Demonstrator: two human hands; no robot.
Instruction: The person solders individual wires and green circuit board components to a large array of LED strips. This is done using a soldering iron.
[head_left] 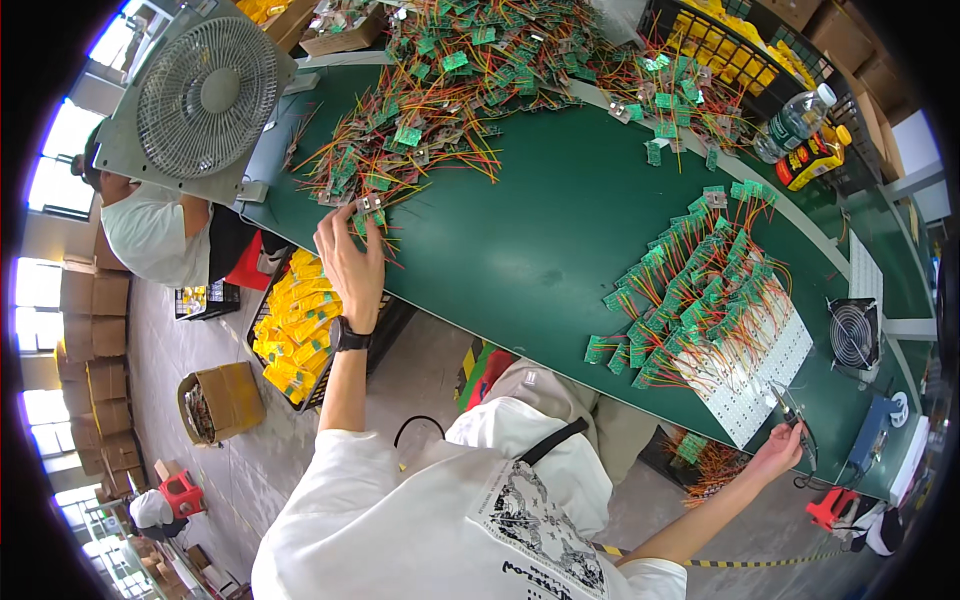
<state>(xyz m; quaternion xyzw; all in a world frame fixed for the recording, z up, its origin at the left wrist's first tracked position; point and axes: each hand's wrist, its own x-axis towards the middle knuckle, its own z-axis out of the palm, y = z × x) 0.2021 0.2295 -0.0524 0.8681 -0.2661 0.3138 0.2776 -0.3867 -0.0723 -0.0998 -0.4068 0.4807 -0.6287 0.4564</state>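
Note:
At the near left edge of a large pile of small green circuit boards with red and yellow wires (405, 135), my left hand (350, 265) pinches a circuit board (362, 224) between its fingers. A dark watch band is on that wrist. On the right, my right hand (780, 452) is closed around a soldering iron (790, 412), whose cable hangs down beside it. Its tip points toward a white perforated board (745, 405). Rows of wired circuit boards (690, 285) lie across that board's far left side and onto the green table (540, 260).
A grey fan (208, 97) stands at the far left, near a seated person (155, 235). A crate of yellow parts (300, 330) is below the table's left edge. Bottles (797, 122) stand at the far right, with a small black fan (853, 333) and blue soldering station (874, 432) nearer.

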